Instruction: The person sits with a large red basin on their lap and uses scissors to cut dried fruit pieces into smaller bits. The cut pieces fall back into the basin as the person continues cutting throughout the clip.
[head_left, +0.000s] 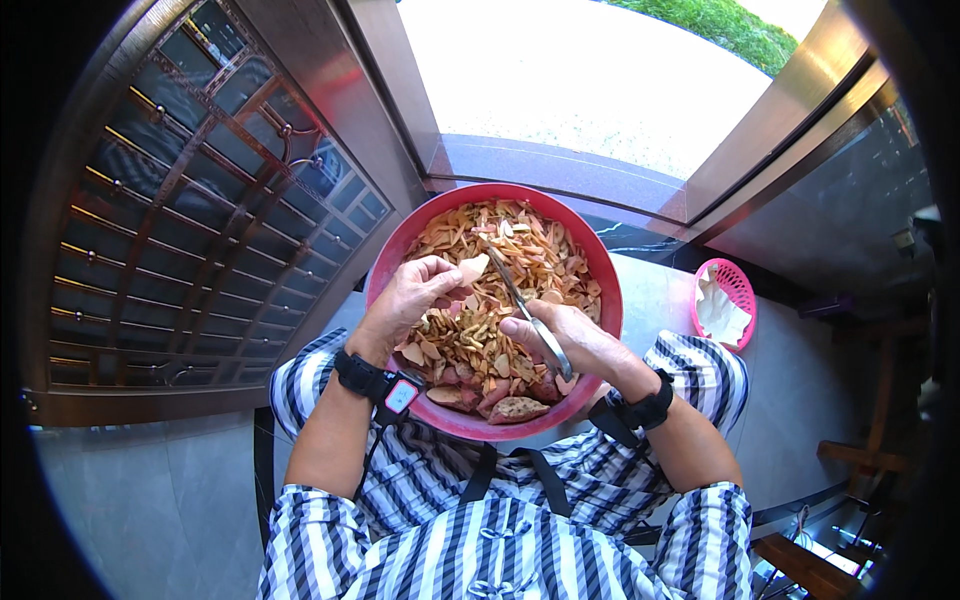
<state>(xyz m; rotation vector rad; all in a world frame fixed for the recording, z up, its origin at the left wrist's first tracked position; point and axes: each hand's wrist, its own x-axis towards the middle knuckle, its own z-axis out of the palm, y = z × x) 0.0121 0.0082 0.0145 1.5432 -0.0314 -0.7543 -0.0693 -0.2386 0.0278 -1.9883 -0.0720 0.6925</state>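
A large red-pink basin (612, 281) stands between my knees, heaped with thin orange-yellow cut slices (510, 225) that look like sweet potato. Pinched between the thumb and fingers of my left hand (420, 292) is a pale slice (473, 268). My right hand (570, 334) grips a pair of scissors (551, 345), whose blades point up and left over the pile, near the pale slice. How far apart the blades are is hard to tell. Several larger uncut chunks (519, 409) lie in the basin's near side, below my hands.
To the left is a metal door with a lattice panel (202, 217). A doorway sill (562, 165) runs just beyond the basin, with bright ground outside. On the floor at right stands a pink perforated basket (739, 281) holding white paper (720, 311). Wooden furniture (862, 456) is at far right.
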